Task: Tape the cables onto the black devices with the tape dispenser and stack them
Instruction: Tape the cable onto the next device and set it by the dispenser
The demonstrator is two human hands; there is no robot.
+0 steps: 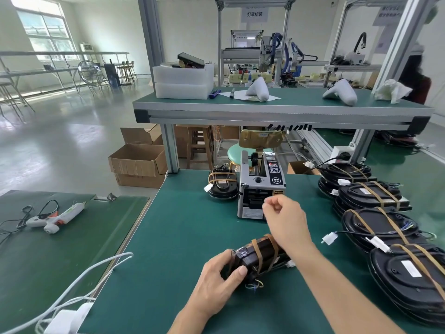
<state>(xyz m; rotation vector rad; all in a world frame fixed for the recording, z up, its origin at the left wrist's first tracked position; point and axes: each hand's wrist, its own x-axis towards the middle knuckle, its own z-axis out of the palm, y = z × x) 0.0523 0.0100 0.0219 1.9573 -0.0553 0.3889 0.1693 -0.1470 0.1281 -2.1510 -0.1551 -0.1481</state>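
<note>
Head view shows a green desk (pixel 183 227) with the work in the near middle. Going from the left, a glue gun (pixel 56 216) lies on a separate green mat, well apart from the task. Next comes the left hand (pixel 218 283): its grip is closed around the near-left end of the black device (pixel 258 257), thumb on top and fingers curled under the edge, holding it tilted up from the desk. This device is already crossed by brown tape strips, and thin cables (pixel 255 284) hang loose under it.

I judge the device to be a stiff plastic shell, not heavy, since one hand lifts its end. The glossy surface may be slippery, so the edges are the better place to hold. The cables are soft and springy; they need pressing flat before tape goes over them.

Farther, in the middle, stands the tape dispenser (pixel 261 186), with one taped device (pixel 222 185) just beside it on the left. The right hand (pixel 285 215) is at the dispenser's front, fingers curled with thumb and forefinger pinched together; whether a tape piece is between them I cannot tell.

On the right, stacks of taped devices (pixel 375 213) lie along the desk edge, white connectors (pixel 328 238) sticking out.
</note>
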